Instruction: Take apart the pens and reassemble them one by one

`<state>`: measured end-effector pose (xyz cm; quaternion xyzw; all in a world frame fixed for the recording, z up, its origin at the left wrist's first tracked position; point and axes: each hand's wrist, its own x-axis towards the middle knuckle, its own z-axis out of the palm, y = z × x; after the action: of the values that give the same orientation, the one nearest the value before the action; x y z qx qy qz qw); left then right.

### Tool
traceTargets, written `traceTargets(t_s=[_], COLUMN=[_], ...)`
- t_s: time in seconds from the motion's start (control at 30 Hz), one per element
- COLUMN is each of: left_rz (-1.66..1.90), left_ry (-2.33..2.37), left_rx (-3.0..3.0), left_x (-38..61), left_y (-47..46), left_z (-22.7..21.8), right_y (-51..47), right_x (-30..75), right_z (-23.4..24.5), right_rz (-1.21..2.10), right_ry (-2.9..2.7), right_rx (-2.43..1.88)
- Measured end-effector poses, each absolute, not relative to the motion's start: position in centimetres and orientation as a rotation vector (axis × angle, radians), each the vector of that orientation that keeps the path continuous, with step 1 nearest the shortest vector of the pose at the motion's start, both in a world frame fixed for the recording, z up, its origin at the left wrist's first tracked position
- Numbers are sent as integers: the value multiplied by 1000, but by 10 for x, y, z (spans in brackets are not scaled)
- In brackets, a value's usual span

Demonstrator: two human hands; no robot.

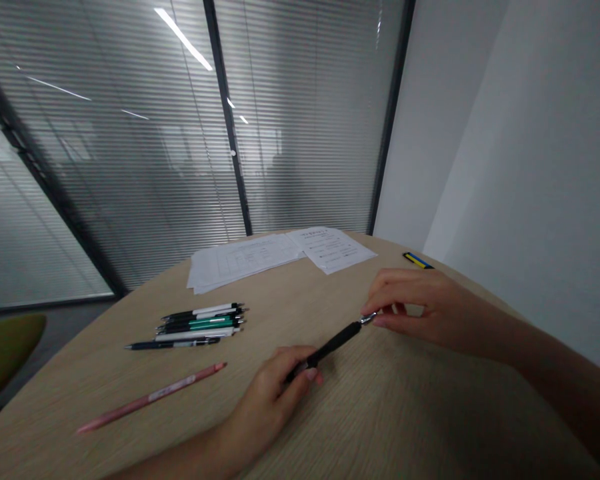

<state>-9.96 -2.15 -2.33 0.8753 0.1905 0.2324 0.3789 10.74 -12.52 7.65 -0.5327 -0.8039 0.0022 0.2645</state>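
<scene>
A black pen (334, 347) with a rubber grip lies slanted above the wooden table, spanning the gap between my hands. My left hand (273, 400) is closed around its lower end, hiding that part. My right hand (420, 310) pinches the small metal piece (367, 319) at its upper end between thumb and fingers. Left of my hands lies a group of several black, white and green pens (195, 327), and a pink pencil (153, 398) rests near my left hand.
The rounded wooden tabletop (380, 413) holds printed papers (280, 257) at the far edge and a yellow-and-blue marker (417, 260) at the far right. An olive chair (5, 353) stands at left, before a glass partition with blinds (130, 160). A white wall (505, 133) rises on the right.
</scene>
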Motion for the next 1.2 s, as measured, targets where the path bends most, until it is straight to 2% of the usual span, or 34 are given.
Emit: traceTargets(t_s=[0.7,1.0,1.2], left_rz=[784,1035,1180], left_ry=[291,79,-6], left_rx=[2391,2624,2756], left_x=[-101,-103,-104], left_y=[-19,-16,-11], left_z=[-25,-27,-26], right_y=[-116,-114,-112], right_x=[108,107,105], right_z=[65,61,55], right_rz=[77,270,256], right_ry=[-2169,-2128,-2099], right_rx=[-1453,-1466,-1624])
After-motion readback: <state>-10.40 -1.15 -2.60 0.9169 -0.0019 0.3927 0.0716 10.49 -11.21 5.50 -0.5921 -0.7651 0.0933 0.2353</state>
